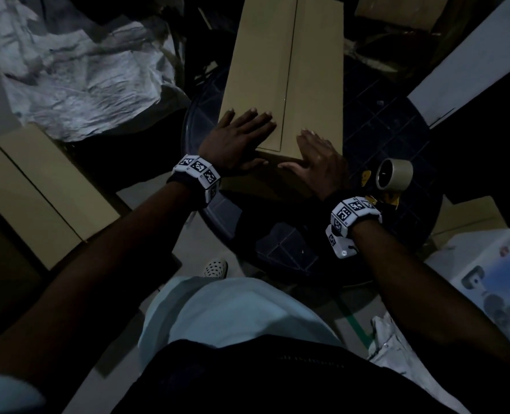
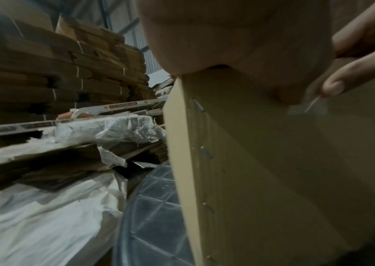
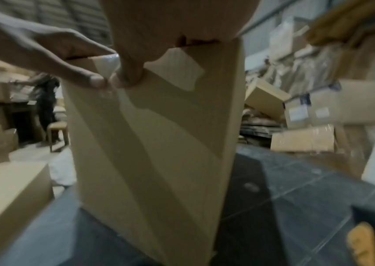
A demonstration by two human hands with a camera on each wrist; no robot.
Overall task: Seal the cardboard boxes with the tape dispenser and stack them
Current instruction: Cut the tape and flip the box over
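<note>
A long tan cardboard box [image 1: 286,70] lies on a dark round table [image 1: 382,121], its closed flaps meeting in a seam along the top. My left hand [image 1: 238,135] lies flat on the top at the near end, fingers straight. My right hand [image 1: 316,159] presses flat on the near right corner, thumb down over the end face. In the right wrist view both thumbs [image 3: 127,77] press a strip of clear tape [image 3: 106,66] onto the box's end face [image 3: 150,144]. A tape dispenser [image 1: 392,174] with a tan roll sits on the table right of my right hand.
Another closed cardboard box [image 1: 38,192] lies at the left. Crumpled white plastic sheeting [image 1: 77,67] fills the upper left. A printed white carton [image 1: 492,279] sits at the lower right. Stacks of flat cardboard [image 2: 56,72] stand behind. A person [image 3: 45,100] stands far off.
</note>
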